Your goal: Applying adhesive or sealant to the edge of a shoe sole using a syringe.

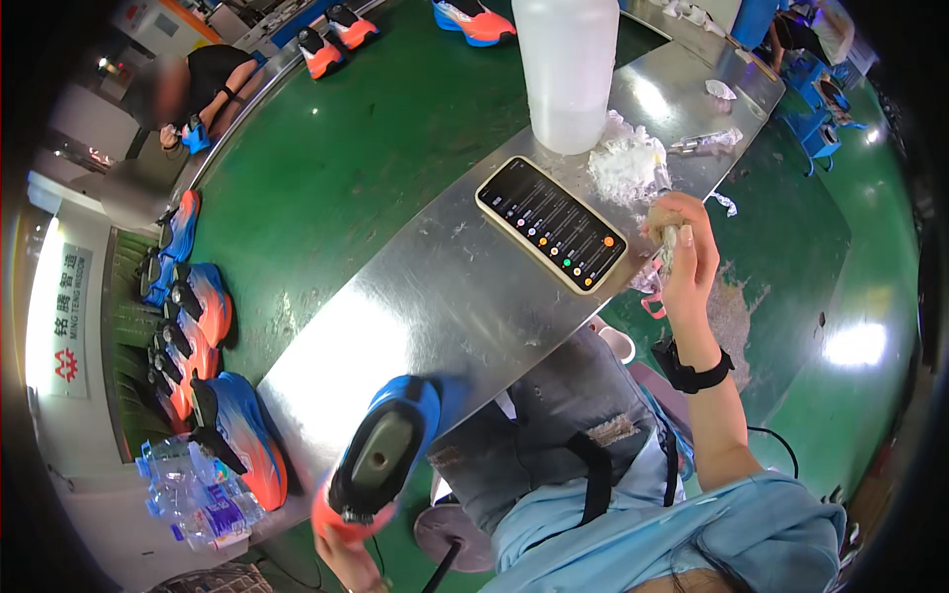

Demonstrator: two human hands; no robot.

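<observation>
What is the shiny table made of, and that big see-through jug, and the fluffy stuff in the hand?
The table looks like bare metal sheet: grey, scuffed, with bright light glare. The jug seems to be cloudy, see-through plastic. The wad in the right hand looks like soft tan cloth or fibre; it is too blurred to be sure.

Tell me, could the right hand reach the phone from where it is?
Probably yes. The right hand, holding a small wad, hovers just beside the phone on the metal table, and nothing lies between them. It would need to free its fingers first.
</observation>
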